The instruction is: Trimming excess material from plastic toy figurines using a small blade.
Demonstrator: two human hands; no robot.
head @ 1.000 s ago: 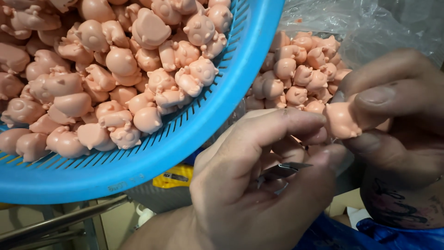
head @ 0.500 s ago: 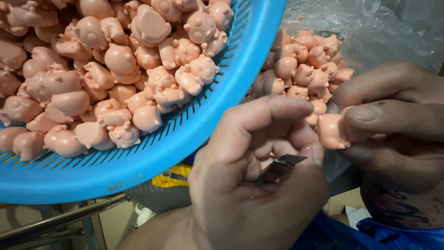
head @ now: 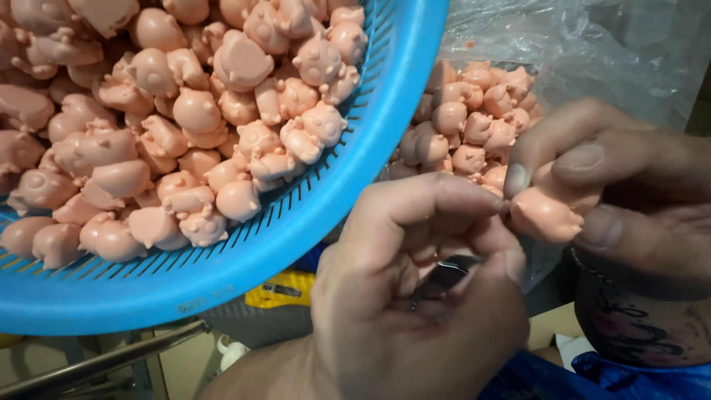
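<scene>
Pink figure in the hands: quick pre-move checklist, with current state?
1. Pink figure pinched between right hand thumb and fingers: ok.
2. Left hand at the figure, fingertips meeting it: ok.
3. Small metal tool held in the left hand: ok; its tip is hidden, so contact with the figure: cannot tell.
4. Blue basket of pink figures close on the left, not touched by either hand: ok.
5. Clear bag with more figures behind the hands, open: ok.
</scene>
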